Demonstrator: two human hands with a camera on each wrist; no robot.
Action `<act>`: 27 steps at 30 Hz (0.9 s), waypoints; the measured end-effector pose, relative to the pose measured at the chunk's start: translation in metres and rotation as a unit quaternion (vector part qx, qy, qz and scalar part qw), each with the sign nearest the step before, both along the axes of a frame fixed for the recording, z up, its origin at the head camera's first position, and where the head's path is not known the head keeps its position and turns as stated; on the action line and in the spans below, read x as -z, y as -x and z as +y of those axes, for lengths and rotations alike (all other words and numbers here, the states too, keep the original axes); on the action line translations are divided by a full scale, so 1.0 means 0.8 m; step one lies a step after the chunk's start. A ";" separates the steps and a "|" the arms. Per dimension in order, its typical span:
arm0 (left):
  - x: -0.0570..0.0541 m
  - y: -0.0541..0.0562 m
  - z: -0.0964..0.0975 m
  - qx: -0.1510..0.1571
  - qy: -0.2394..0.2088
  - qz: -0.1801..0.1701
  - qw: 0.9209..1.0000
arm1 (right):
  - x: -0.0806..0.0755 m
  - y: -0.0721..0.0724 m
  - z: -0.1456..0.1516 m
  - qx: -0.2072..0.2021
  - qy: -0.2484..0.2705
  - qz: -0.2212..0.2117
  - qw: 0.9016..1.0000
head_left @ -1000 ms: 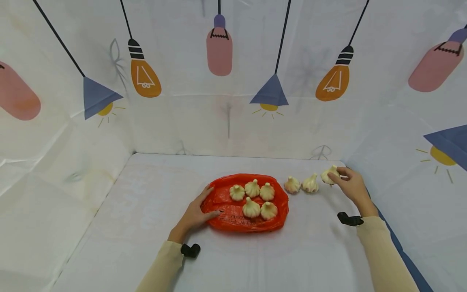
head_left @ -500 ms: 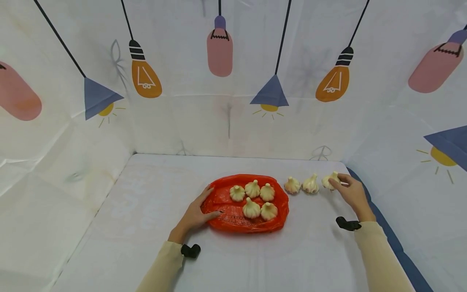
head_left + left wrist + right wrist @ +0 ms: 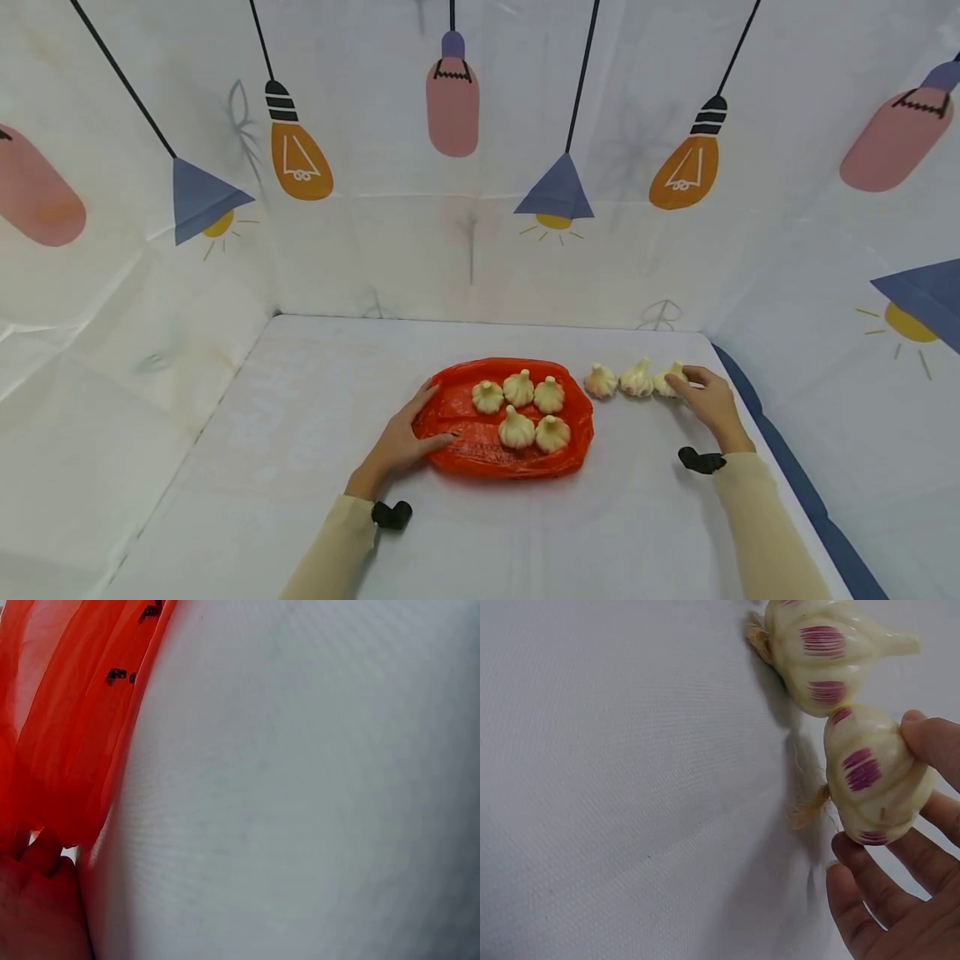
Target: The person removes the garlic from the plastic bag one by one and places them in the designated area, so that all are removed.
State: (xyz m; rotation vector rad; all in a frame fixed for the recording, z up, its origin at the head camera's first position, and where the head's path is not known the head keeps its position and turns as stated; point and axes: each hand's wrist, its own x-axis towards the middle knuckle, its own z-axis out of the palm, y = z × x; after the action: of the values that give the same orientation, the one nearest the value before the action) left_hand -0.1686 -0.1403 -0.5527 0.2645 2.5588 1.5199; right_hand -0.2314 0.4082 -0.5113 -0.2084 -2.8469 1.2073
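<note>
My right hand point(image 3: 712, 404) pinches a garlic bulb point(image 3: 667, 379) between thumb and fingers at the right end of a short row. In the right wrist view this held bulb point(image 3: 874, 776), cream with purple streaks and a tuft of roots, touches the neighbouring garlic bulb point(image 3: 821, 656). Two bulbs stand beside it in the row, a middle one point(image 3: 637, 379) and a left one point(image 3: 601, 381). My left hand point(image 3: 401, 437) holds the left end of a shallow, red plastic-wrapped tray point(image 3: 472, 454), thumb over its near rim. Several garlic bulbs point(image 3: 517, 427) sit in that tray.
A white-covered table point(image 3: 300, 467) carries everything, backed by a white sheet point(image 3: 375, 258) printed with lamps and bulbs. A dark blue strip point(image 3: 795, 475) runs along the table's right edge. Each wrist wears a black device point(image 3: 392, 515).
My right hand has brought its garlic bulb down and left, up against the other two in the row. The left hand and the red tray have stayed in place.
</note>
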 end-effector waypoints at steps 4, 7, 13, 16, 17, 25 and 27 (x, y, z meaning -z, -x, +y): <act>0.002 0.001 0.001 0.000 -0.004 -0.003 1.000 | 0.004 0.003 -0.004 -0.008 -0.024 0.007 1.000; 0.003 0.001 0.001 0.001 -0.006 -0.002 1.000 | 0.007 0.004 -0.007 -0.011 -0.025 0.016 0.999; 0.001 0.001 0.000 -0.001 -0.006 -0.003 1.000 | 0.010 0.005 -0.014 -0.020 -0.008 0.009 1.000; 0.000 0.001 -0.001 -0.003 -0.003 -0.005 1.000 | 0.010 0.004 -0.018 -0.025 -0.004 0.002 1.000; 0.000 0.000 -0.001 -0.004 -0.004 -0.005 1.000 | 0.010 0.004 -0.020 -0.026 -0.002 -0.002 1.000; 0.000 0.001 0.000 -0.003 -0.009 -0.004 1.000 | 0.008 0.001 -0.027 -0.028 0.004 -0.032 0.999; 0.000 0.001 0.000 -0.003 -0.007 -0.006 1.000 | 0.007 0.002 -0.028 -0.030 0.003 -0.039 0.999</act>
State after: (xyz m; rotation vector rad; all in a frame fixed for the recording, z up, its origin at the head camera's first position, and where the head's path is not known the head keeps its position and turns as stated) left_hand -0.1697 -0.1404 -0.5530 0.2489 2.5441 1.5376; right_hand -0.2328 0.3859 -0.5170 -0.1752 -2.9375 1.2448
